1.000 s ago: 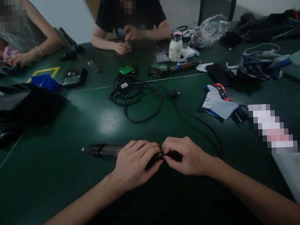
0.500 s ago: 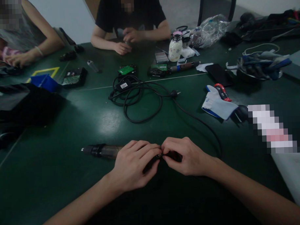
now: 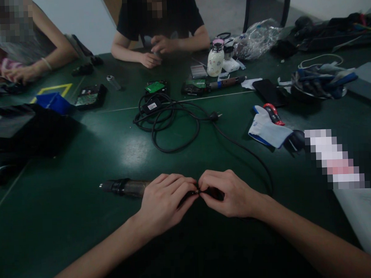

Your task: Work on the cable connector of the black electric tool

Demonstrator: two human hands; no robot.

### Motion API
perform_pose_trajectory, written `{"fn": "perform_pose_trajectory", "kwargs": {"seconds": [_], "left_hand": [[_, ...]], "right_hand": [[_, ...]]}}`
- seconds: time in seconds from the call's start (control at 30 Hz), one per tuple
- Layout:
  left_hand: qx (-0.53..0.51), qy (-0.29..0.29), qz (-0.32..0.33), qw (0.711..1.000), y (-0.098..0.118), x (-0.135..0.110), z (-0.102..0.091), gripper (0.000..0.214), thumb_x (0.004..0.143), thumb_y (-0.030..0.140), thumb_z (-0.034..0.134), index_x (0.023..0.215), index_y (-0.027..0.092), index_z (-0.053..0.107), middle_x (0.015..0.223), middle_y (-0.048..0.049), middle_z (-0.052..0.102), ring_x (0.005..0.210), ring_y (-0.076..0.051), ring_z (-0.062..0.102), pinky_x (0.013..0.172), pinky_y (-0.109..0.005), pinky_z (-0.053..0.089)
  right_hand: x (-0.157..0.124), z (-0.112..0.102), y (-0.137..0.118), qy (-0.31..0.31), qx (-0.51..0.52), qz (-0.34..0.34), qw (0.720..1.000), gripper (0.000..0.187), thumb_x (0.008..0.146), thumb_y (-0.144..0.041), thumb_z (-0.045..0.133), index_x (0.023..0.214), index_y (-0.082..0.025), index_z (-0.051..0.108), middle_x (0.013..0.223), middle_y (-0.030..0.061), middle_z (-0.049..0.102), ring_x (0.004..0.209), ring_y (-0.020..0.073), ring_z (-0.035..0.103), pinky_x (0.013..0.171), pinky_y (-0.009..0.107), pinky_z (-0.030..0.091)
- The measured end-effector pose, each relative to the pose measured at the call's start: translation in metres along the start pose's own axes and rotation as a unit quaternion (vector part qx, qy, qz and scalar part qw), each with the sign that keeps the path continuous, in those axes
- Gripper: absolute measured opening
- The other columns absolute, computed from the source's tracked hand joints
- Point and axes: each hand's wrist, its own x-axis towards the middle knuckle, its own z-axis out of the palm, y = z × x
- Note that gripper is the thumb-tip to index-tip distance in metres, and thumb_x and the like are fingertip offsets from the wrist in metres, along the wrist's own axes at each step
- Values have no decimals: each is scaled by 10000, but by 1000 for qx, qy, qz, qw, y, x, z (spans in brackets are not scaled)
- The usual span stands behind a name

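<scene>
On the green table [image 3: 69, 212] lies an electric screwdriver [image 3: 126, 187] with a brownish see-through body, a black collar and a bit pointing left. My left hand [image 3: 166, 200] is closed around its rear part and covers it. At its back end, my right hand [image 3: 228, 192] pinches the end of a black cable [image 3: 249, 144] between thumb and fingers. The fingertips of both hands meet there, and a small glint shows between them. Whether cable and screwdriver are joined is hidden by the fingers.
Beyond my hands lies the coiled cable with a mains plug [image 3: 215, 116]. Circuit-board units [image 3: 155, 87], a second electric screwdriver [image 3: 227, 83], a bottle [image 3: 215, 61], a phone [image 3: 268, 91] and a glove [image 3: 268, 128] lie farther back. Two people sit across the table.
My fingertips have drawn slightly closer together at the screwdriver's back end, the left thumb reaching a little further right. The screwdriver and the cable coil stay in place.
</scene>
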Motion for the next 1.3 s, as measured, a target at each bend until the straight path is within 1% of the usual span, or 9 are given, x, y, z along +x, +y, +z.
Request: {"fn": "perform_pose_trajectory", "kwargs": {"seconds": [0.1,0.27,0.43,0.7,0.83,0.93,1.07,1.17,1.3], "left_hand": [[5,15,-18,1000,1,0,2,109,1031,341,649,1069,239,654,1120,38,773,1020,-163,713,840,-354,455],[22,2,-6,1000,1,-1,4,145,1023,352,663,1140,265,670,1159,60,767,1045,-167,709,845,-366,459],[33,26,39,998,-4,-5,6,183,1014,282,681,1196,264,680,1176,67,770,1059,-157,707,876,-353,484],[107,45,145,983,-4,-10,5,247,964,166,714,1210,146,706,1224,-35,770,1111,-237,716,939,-402,549],[126,37,152,980,-12,-9,3,240,966,149,695,1206,148,701,1210,-51,776,1092,-230,732,948,-393,571],[126,25,108,986,-34,-8,-5,242,965,154,693,1204,189,691,1193,-29,780,1076,-201,740,953,-359,571],[183,45,-3,982,-86,-15,-23,162,963,275,714,1124,263,709,1087,36,789,937,-173,752,873,-307,558],[252,60,-112,959,-125,-28,-40,174,1016,379,632,1121,259,704,997,70,762,916,-159,737,811,-252,516],[329,70,-232,913,-169,-54,-64,374,1052,534,510,1174,227,684,983,30,708,871,-137,667,690,-178,346]], "right_hand": [[0,0,1,0,-4,-7,1000,34,971,-152,607,970,-186,611,956,31,647,757,137,576,666,259,450],[-1,2,2,2,18,-2,1000,23,975,-165,620,977,-185,608,938,23,650,708,123,557,623,247,438],[-1,0,2,12,38,-7,999,40,971,-156,641,999,-182,630,956,22,664,734,122,584,624,240,447],[-2,0,5,20,66,-10,998,55,974,-175,683,1029,-182,685,970,17,710,786,134,652,691,252,504],[-2,-5,0,31,51,-28,998,127,987,-202,672,1111,-185,690,1096,41,733,818,135,682,740,263,549],[0,-12,-9,68,-5,-38,997,242,1000,-177,623,1238,-184,668,1319,93,687,1024,175,703,868,302,583],[0,-13,-12,131,-114,-59,983,228,1005,-126,550,1182,-169,688,1335,131,674,1185,250,656,967,402,585],[-2,-3,-7,140,-139,-87,976,236,992,-96,527,1157,-159,684,1270,133,695,1165,255,645,887,387,601],[-3,5,-2,137,-140,-71,978,278,987,-99,535,1224,-171,662,1296,125,680,1282,276,573,944,416,589]]}}
